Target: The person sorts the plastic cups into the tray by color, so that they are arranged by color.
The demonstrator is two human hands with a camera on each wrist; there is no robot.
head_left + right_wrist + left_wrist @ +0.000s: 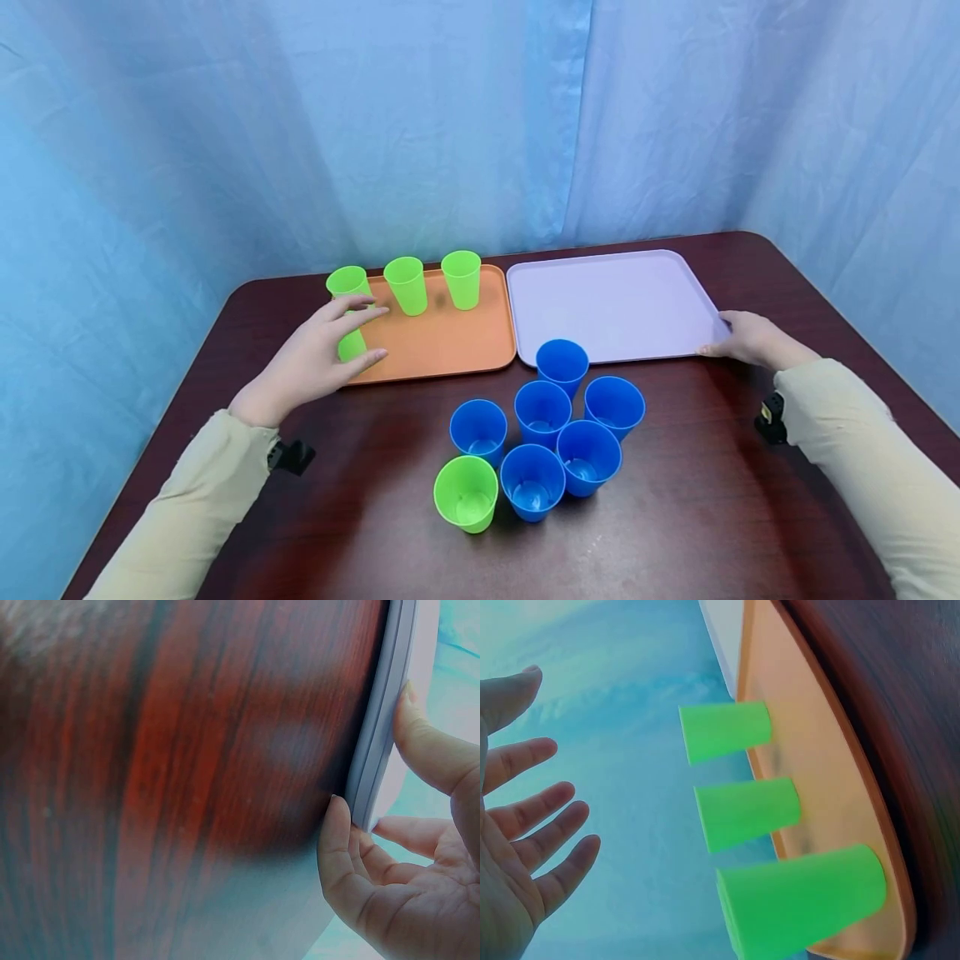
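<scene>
Three green cups stand in a row at the back of the orange tray (442, 342). My left hand (371, 333) hovers open beside the leftmost green cup (348, 283), fingers spread and apart from it. In the left wrist view the spread left hand (532, 825) stays clear of that nearest cup (802, 900). My right hand (738, 333) pinches the near right corner of the lavender tray (615, 304). The right wrist view shows the right hand (371, 761) with its thumb on one side of the tray rim (379, 727) and a finger on the other.
Several blue cups (542, 410) cluster upright on the dark wooden table (675, 517) in front of the trays, with one more green cup (467, 492) at their near left. Nothing lies on the lavender tray. Blue curtains hang behind the table.
</scene>
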